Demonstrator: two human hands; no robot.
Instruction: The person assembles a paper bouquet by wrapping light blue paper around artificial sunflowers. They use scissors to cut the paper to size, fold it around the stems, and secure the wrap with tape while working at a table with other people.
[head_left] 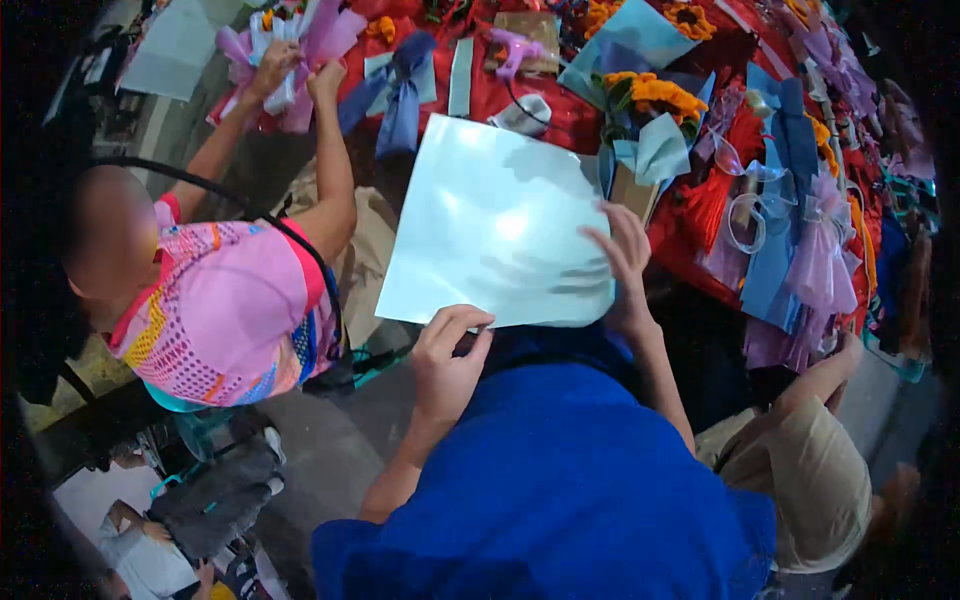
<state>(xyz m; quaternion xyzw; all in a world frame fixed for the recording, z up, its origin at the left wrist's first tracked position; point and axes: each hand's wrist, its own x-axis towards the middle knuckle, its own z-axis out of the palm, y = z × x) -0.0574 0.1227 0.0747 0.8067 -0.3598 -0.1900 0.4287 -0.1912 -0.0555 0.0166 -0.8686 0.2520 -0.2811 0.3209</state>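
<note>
A pale blue, glossy square sheet of wrapping paper point(490, 220) lies tilted in front of me, over my lap and the near edge of the red-covered table. My left hand point(446, 360) pinches its lower edge between thumb and fingers. At the sheet's right edge is my right hand point(627, 265), slightly blurred, with its fingers spread and the tips against or just over the paper. Finger-shaped shadows fall on the sheet beside them. Just beyond that hand, an orange flower bouquet point(655, 95) in blue wrapping rests on the table.
A red-covered table point(665, 250) carries several wrapped bouquets, ribbons and a red tassel point(735, 150). At left, a person in pink point(240, 290) handles a purple bow point(330, 35). Another person's knee point(800, 470) is close at right. Others sit behind, lower left.
</note>
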